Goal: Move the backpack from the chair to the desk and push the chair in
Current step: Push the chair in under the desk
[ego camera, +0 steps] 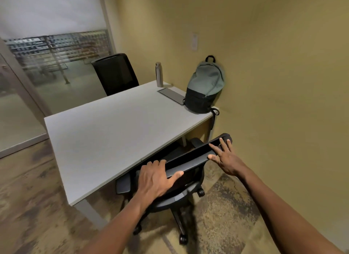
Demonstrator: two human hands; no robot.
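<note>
Desk (pixel 105 132) bears backpack (pixel 205 83); left hand (pixel 154 180) holds chair (pixel 188 160), right hand (pixel 224 157) splayed atop.

Left hand (pixel 156 178) grips the top of the chair (pixel 190 156) back, right hand (pixel 225 159) rests spread fingers on it, seat tucked under the desk (pixel 113 130), and the backpack (pixel 204 87) stands on the far corner against the wall (pixel 264 64).

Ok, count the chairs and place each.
2. The near chair is at the desk's near edge, with the left hand and right hand on its backrest. The far chair stands beyond the desk. Others may be hidden.
</note>
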